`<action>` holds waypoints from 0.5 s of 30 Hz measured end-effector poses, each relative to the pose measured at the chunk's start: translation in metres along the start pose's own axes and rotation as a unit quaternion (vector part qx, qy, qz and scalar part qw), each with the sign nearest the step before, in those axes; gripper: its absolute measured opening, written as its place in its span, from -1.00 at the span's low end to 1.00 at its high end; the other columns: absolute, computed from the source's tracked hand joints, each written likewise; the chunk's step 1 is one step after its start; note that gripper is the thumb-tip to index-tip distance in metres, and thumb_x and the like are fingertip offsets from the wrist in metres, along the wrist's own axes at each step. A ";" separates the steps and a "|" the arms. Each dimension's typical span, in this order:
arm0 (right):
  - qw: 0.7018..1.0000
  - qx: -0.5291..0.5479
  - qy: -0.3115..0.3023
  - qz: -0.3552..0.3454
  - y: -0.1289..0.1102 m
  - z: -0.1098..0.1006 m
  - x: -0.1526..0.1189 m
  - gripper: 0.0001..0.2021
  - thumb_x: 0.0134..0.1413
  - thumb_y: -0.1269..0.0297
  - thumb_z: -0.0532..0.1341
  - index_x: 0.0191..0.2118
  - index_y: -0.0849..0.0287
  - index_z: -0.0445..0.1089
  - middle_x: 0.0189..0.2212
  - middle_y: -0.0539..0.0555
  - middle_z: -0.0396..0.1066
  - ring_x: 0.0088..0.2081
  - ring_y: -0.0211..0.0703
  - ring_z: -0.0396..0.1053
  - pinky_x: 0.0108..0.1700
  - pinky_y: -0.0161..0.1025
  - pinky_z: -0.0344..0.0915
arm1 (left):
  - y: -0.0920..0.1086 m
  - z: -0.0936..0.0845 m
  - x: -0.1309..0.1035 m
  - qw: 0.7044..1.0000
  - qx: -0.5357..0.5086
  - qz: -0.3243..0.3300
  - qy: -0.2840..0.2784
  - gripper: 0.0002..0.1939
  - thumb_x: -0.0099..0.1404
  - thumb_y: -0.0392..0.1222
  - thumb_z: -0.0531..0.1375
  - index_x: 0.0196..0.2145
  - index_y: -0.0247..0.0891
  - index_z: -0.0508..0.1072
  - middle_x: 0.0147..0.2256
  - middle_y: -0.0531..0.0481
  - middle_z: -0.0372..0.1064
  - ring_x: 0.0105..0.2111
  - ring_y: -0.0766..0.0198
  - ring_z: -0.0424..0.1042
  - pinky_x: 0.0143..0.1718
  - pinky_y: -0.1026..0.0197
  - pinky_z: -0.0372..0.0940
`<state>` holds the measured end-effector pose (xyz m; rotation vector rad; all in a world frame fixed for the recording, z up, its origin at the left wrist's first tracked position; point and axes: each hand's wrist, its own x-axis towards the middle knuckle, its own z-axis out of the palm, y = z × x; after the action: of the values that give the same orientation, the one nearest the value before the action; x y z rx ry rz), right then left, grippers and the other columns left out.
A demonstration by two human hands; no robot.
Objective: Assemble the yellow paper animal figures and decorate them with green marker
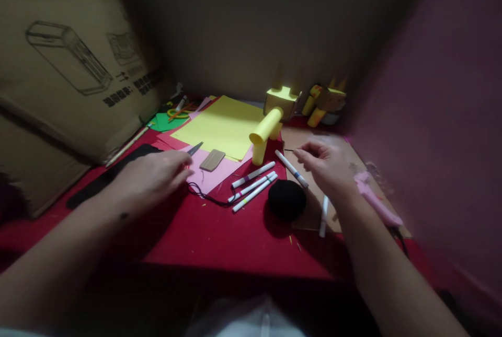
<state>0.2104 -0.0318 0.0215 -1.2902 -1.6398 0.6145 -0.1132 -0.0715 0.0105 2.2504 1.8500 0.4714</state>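
Observation:
My left hand (160, 172) is closed around a pair of scissors, whose dark pointed blade (195, 149) sticks out past the fingers; the handles are hidden. Between thumb and forefinger of my right hand (323, 162) is a short piece of black yarn (289, 150). A round ball of black yarn (287, 199) sits on the front of the table, with a loose strand (209, 199) trailing left toward my left hand. Several white markers (253, 174) lie between my hands. Behind them stands a yellow paper-tube animal figure (267, 125) with a box-shaped head.
Yellow paper (221, 123) and pink paper (209, 183) cover the back middle, with a cardboard scrap (212, 160) on top. A pink glue gun (376, 201) rests on a cardboard sheet (317, 217) at right. Another figure (329, 102) stands behind. A large carton (74, 86) borders the left.

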 end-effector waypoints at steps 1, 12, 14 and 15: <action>1.000 -0.005 0.000 -0.006 -0.006 -0.002 -0.006 -0.84 0.02 0.30 0.28 -0.54 0.16 0.40 -0.63 -0.05 0.31 -0.54 -0.25 0.20 -0.43 -0.23 0.12 | 0.007 0.002 -0.001 0.998 -0.001 0.035 -0.045 -0.79 0.32 -0.09 0.09 -0.29 -0.21 0.47 -0.33 -0.08 0.43 -0.33 0.14 0.38 -0.31 0.12 0.16; 0.909 -0.229 -0.093 -0.335 -0.023 0.069 -0.120 -0.69 0.23 0.53 0.02 -0.49 0.19 0.38 -0.57 0.07 0.30 -0.52 -0.14 0.19 -0.48 -0.18 0.11 | 0.030 0.035 0.000 0.980 -0.028 0.169 -0.103 -0.85 0.29 -0.31 0.13 -0.43 -0.25 0.44 -0.31 -0.09 0.34 -0.26 0.12 0.30 -0.27 0.16 0.17; 0.886 -0.290 -0.084 -0.353 -0.015 0.077 -0.122 -0.68 0.21 0.56 0.02 -0.48 0.21 0.40 -0.56 0.09 0.32 -0.51 -0.12 0.20 -0.48 -0.17 0.12 | 0.027 0.040 -0.001 0.980 -0.018 0.174 -0.090 -0.82 0.29 -0.34 0.10 -0.48 -0.26 0.37 -0.32 -0.12 0.34 -0.27 0.10 0.28 -0.25 0.14 0.17; 0.877 -0.311 -0.083 -0.357 -0.013 0.079 -0.121 -0.69 0.20 0.58 0.02 -0.45 0.24 0.42 -0.55 0.11 0.34 -0.50 -0.10 0.21 -0.48 -0.17 0.14 | 0.025 0.041 -0.002 0.981 -0.012 0.177 -0.081 -0.81 0.29 -0.34 0.09 -0.49 -0.26 0.35 -0.33 -0.13 0.34 -0.28 0.10 0.27 -0.25 0.12 0.17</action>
<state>0.1366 -0.1367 -0.0464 -0.9293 -2.3873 -0.2961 -0.0756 -0.0768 -0.0196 2.5254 1.3633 0.3465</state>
